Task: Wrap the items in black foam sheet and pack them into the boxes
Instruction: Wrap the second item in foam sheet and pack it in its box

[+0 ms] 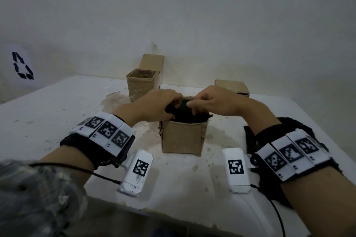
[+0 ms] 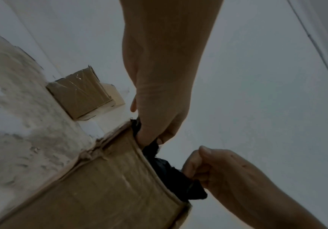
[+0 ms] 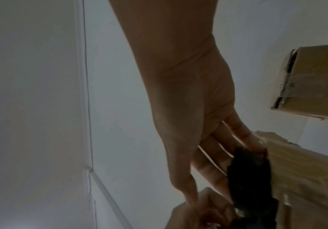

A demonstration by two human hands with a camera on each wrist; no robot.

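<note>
An open cardboard box [image 1: 183,138] stands mid-table. A black foam sheet [image 1: 187,115] bulges out of its top, and a greenish item [image 1: 185,104] shows within the foam. My left hand [image 1: 172,105] grips the foam's left side at the box rim. My right hand [image 1: 194,106] pinches the foam from the right, fingers curled down into the opening. In the left wrist view the left hand [image 2: 149,136] digs between foam [image 2: 171,175] and box wall [image 2: 110,186]. In the right wrist view the right hand's fingers [image 3: 218,155] lie against the foam [image 3: 251,178].
A second open box [image 1: 142,84] with something colourful inside stands behind on the left. A shut box [image 1: 232,87] sits at the back right. Another black foam piece [image 1: 250,140] lies under my right forearm. The white table [image 1: 57,111] meets the wall behind.
</note>
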